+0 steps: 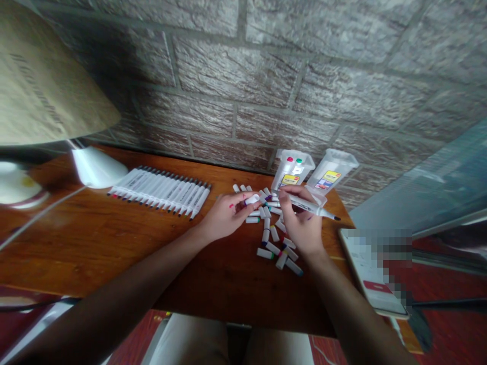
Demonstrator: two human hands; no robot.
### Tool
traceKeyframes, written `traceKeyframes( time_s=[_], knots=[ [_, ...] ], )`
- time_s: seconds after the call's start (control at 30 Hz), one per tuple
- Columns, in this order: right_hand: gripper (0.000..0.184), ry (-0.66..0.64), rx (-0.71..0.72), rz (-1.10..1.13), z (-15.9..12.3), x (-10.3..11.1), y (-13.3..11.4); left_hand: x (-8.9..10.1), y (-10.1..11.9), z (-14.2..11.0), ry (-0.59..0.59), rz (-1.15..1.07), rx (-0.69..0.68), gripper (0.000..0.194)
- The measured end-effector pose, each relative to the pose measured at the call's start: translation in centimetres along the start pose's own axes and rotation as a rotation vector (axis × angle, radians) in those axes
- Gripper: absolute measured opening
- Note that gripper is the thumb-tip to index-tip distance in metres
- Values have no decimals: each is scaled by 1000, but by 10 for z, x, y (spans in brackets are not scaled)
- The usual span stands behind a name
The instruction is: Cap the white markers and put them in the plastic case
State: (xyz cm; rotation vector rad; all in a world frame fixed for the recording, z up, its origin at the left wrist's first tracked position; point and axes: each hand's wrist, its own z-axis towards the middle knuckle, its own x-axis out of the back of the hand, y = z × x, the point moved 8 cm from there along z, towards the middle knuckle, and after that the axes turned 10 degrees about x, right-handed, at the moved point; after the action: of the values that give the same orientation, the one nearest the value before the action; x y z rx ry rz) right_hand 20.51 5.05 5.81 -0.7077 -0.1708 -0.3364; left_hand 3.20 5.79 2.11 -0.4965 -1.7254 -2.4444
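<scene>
So the left hand (226, 215) near the middle of the frame has one white marker cap (251, 200) pinched in its fingers, and the right hand (304, 228), right of centre, is curled around one white marker (306, 205), dark nib bare. Roughly twenty loose caps (274, 233) are scattered below and between them (too jumbled for an exact count), plus well over a dozen markers (163, 190) lined up centre-left. Two clear plastic cases (337, 161) stand upper right of centre, and one lamp (49, 86) fills the upper left.
</scene>
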Motion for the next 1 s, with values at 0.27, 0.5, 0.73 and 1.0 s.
traceKeyframes(
  time_s=[0.27, 0.5, 0.73, 1.0],
  knots=[
    [11, -172, 44, 29, -7, -15, -14, 3, 8, 0, 3, 94, -53, 26],
    [10, -241, 75, -22, -8, -22, -10, -2, 7, -2, -15, 193, -102, 25],
    [11, -153, 135, -100, -7, -18, -17, -1, 5, -1, -11, 229, -99, 25],
    [17, -18, 25, -120, -1, 2, 0, -3, 7, -1, -34, 123, -60, 25]
  ],
)
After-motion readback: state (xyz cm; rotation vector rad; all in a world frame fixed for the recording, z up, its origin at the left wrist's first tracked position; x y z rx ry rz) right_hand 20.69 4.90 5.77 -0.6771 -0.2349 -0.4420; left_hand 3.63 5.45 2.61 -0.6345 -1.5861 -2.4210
